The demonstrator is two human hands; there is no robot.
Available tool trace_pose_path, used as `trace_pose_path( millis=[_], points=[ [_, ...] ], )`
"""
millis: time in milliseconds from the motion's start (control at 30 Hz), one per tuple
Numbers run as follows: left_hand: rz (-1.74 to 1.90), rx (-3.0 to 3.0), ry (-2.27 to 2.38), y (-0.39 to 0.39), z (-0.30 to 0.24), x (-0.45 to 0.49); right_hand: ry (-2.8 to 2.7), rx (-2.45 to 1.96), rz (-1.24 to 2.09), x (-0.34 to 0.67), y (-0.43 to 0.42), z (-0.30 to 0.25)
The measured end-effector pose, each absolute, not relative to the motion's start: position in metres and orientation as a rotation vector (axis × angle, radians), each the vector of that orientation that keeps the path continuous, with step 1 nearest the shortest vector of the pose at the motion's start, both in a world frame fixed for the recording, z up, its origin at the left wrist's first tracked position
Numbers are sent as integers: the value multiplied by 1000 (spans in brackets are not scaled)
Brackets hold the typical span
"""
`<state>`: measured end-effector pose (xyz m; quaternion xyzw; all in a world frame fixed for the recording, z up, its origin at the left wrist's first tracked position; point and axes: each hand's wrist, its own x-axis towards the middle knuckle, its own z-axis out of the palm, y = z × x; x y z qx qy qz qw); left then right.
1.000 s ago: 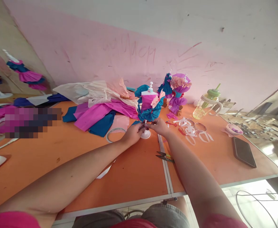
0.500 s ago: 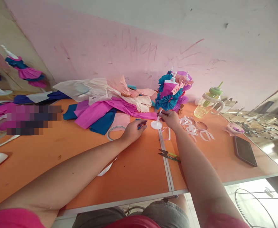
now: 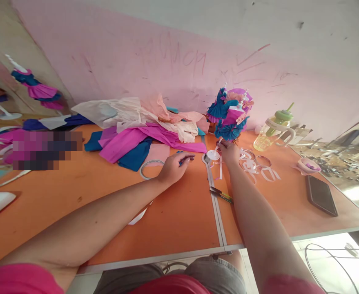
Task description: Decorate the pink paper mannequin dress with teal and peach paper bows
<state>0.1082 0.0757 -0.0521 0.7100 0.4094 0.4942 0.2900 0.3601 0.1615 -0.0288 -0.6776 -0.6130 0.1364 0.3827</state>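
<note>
My right hand [image 3: 230,151] grips the thin white stem of a small dress-form stand with a paper dress [image 3: 233,121] in pink and blue, tilted to the right above its round white base [image 3: 212,155]. It sits close to other finished paper dresses [image 3: 225,104] by the wall. My left hand [image 3: 175,165] rests on the orange table [image 3: 105,204] with the fingers loosely curled, and a bit of blue paper shows at its fingertips. A roll of clear tape [image 3: 150,168] lies just left of that hand.
A heap of pink, blue and cream crepe paper [image 3: 142,130] lies at the back. Scissors [image 3: 221,195] lie near the table seam. White tape strips [image 3: 259,169], a green-lidded bottle [image 3: 274,130], a small bowl [image 3: 308,165] and a black phone [image 3: 320,195] are on the right.
My right hand has carried the dress stand from the table's middle to the right, toward the other dresses. My left hand let go of it and dropped to the table.
</note>
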Motion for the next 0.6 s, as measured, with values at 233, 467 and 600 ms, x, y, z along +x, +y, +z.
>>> trace_pose_path(
  millis=[233,467,600],
  points=[
    [1223,1755,756,68,-10,97,-1556,-1751,284,364,162,-30],
    [1539,1547,857,87,12,79,-1407,-1767,199,369,153,-19],
    [1335,1786,1030,90,24,69,-1179,-1763,124,373,148,-14]
  ],
)
